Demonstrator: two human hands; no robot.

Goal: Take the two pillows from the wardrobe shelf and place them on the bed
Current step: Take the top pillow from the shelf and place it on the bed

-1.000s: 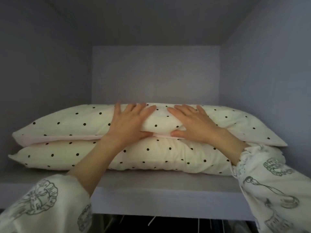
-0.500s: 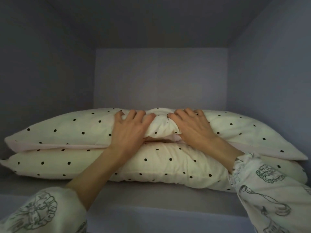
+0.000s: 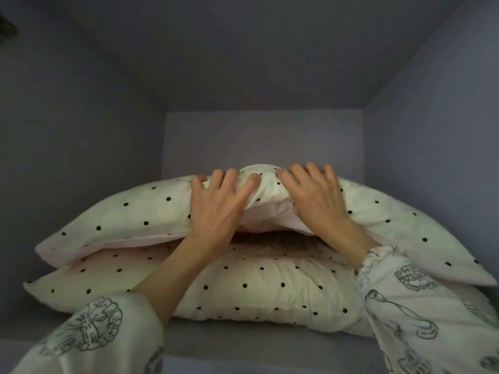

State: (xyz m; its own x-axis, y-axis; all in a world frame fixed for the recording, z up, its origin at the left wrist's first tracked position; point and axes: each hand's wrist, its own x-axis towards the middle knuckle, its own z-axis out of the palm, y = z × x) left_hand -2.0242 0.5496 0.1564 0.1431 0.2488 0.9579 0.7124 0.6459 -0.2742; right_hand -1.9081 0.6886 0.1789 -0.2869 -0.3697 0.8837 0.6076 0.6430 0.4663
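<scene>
Both hands grabbing the top pillow inside the wardrobe shelf.

The left hand and right hand have their fingers curled into the middle of the top pillow, bunching it up so its centre arches clear of the bottom pillow, ends drooping onto it. The bottom one lies flat across the shelf, near its front edge. Grey-lilac walls and a plain back panel box it in; lighting's dim, so the far corners are kinda hard to read. Printed sleeves at the bottom corners.
</scene>
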